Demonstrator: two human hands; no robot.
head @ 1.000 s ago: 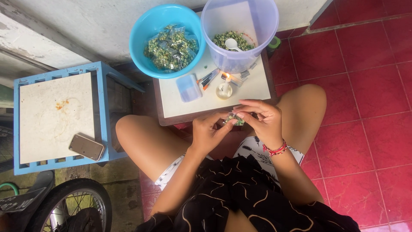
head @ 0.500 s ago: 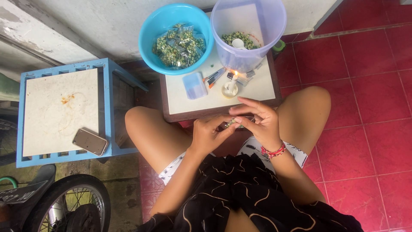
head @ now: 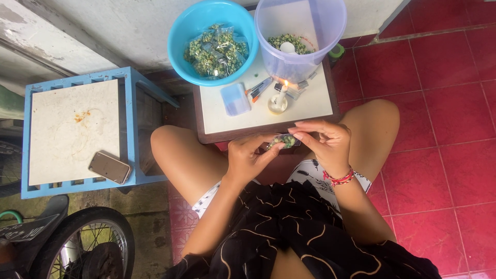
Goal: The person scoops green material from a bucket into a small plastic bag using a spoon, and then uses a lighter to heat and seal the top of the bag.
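packet: small clear packet (head: 285,140) of green bits, held above the lap, just in front of the table (head: 258,116) edge
left hand (head: 249,157): grip pinching packet's left end
right hand (head: 325,142): grip pinching right end, fingers spread above
table: lit candle (head: 279,98), blue bowl (head: 214,41), clear tub (head: 299,36)

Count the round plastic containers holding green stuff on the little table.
2: a blue round plastic bowl of filled small bags at the white-topped table's far left, and a clear round plastic tub beside it, far right, holding loose green pieces.
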